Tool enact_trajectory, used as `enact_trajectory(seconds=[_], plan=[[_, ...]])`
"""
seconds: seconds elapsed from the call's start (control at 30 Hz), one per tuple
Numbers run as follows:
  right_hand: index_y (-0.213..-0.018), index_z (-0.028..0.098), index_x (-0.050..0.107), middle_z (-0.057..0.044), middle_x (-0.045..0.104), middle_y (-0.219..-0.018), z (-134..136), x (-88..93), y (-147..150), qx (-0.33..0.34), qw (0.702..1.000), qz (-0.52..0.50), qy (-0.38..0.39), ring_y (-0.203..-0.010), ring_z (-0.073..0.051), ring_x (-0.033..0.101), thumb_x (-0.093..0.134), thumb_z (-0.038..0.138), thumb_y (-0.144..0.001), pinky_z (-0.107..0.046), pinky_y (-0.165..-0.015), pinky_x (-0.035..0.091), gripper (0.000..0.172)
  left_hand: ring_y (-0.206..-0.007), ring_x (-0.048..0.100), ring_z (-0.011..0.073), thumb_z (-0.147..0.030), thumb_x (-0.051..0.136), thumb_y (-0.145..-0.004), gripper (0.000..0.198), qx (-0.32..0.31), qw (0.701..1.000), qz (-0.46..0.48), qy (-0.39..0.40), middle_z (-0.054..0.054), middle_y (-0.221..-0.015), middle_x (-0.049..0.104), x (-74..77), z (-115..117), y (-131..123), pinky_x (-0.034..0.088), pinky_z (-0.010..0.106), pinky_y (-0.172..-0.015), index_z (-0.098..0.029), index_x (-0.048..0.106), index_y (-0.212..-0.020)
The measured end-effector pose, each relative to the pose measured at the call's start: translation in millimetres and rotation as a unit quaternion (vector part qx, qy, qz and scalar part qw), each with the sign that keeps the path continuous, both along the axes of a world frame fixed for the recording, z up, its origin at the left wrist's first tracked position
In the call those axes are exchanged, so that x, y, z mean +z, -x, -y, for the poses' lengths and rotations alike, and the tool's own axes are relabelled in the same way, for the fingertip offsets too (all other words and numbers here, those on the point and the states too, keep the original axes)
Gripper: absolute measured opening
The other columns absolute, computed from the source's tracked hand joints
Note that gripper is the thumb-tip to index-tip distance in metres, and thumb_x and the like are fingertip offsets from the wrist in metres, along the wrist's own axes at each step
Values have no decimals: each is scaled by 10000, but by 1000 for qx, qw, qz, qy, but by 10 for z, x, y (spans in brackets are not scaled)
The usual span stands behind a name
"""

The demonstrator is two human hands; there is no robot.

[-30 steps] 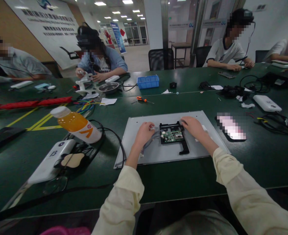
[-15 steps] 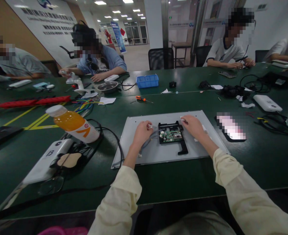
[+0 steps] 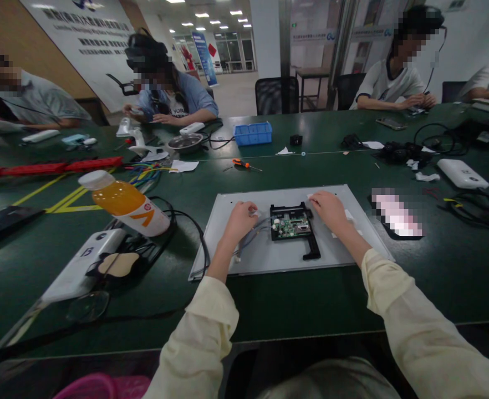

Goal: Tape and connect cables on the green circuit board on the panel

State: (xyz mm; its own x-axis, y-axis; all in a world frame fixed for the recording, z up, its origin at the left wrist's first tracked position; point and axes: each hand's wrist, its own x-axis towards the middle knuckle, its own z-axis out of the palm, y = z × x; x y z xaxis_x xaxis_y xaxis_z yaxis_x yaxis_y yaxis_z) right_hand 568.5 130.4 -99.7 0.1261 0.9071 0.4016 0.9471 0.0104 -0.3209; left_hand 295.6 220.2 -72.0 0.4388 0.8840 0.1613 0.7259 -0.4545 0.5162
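Observation:
A flat grey-white panel lies on the table before me. On it sits a black plastic frame holding a green circuit board. My left hand is just left of the board, its fingers curled together near a pale bit too small to name. Grey wires run from the board's left side below that hand, with white plugs at their loose end. At the frame's upper right corner, my right hand pinches at something whitish that its fingers mostly hide.
A tilted juice bottle, a white power bank and black cables stand left of the panel. To the right lies a phone. Beyond are an orange screwdriver, a blue basket and a metal bowl. Several people sit around the table.
The whole view has shifted slightly. Both my hands keep nearly the same place beside the board. Across the table, a person in a blue shirt has moved their hands.

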Motion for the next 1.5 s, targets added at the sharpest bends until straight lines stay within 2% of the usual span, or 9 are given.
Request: enact_trajectory(seconds=[0.23,0.43,0.53,0.63,0.8,0.93,1.1,1.33,1.5], plan=[[-992,181,661,-106,654,-1022,82,189,69,-14,998,12,-55,-972,-252,553,402,210,-934,-373,-853,423,267,-741,576,152,-156,564,-731,105,-21,1000,8,-7,40,-887,612,6,-11,16,480,283,-752,-173,609,-824],[-1034,185,636,-114,645,-1025,236,333,111,1,997,50,-67,-973,-268,537,372,220,-950,-382,-832,415,280,-768,606,161,-162,521,-753,138,-42,998,54,-4,31,-843,661,18,0,-20,483,283,-749,-191,614,-850],[-1045,180,629,-112,652,-1009,257,286,111,0,998,21,-65,-957,-260,560,359,223,-954,-367,-813,425,288,-770,613,158,-192,525,-751,135,-58,994,91,15,37,-855,678,67,-6,-100,487,285,-769,-176,632,-831],[-1036,179,635,-110,663,-1000,232,203,99,3,998,-12,-59,-956,-252,577,357,223,-950,-363,-825,428,294,-784,617,160,-229,523,-755,157,-95,986,119,67,34,-835,683,107,-23,-182,491,290,-786,-160,640,-833],[-1046,178,637,-106,668,-1035,207,123,67,14,997,-40,-63,-992,-241,581,361,232,-948,-354,-857,428,298,-749,606,147,-212,503,-750,165,-140,983,88,84,16,-797,676,118,-45,-227,485,280,-772,-166,647,-816],[-1048,182,638,-101,670,-1033,213,107,55,17,995,-57,-76,-960,-239,593,366,244,-946,-354,-851,438,298,-762,599,154,-197,482,-757,178,-139,986,65,62,11,-801,670,124,-37,-210,477,291,-779,-177,647,-822],[-1036,187,640,-94,671,-1016,220,95,80,31,995,-69,-69,-938,-235,596,380,241,-939,-351,-848,444,283,-799,595,153,-184,468,-766,179,-141,986,59,72,13,-848,664,124,-19,-207,472,290,-796,-181,626,-850],[-1023,187,636,-84,669,-1019,234,99,103,43,995,-66,-64,-954,-230,595,390,225,-939,-338,-864,441,262,-797,584,142,-183,531,-747,144,-135,984,97,62,11,-857,630,51,-13,-205,472,267,-753,-178,566,-887],[-1031,191,635,-88,670,-1018,236,102,106,48,995,-71,-54,-953,-237,595,382,233,-939,-350,-858,444,273,-755,579,140,-242,546,-775,122,-137,985,78,72,7,-818,645,18,-27,-198,469,268,-744,-178,603,-862]])
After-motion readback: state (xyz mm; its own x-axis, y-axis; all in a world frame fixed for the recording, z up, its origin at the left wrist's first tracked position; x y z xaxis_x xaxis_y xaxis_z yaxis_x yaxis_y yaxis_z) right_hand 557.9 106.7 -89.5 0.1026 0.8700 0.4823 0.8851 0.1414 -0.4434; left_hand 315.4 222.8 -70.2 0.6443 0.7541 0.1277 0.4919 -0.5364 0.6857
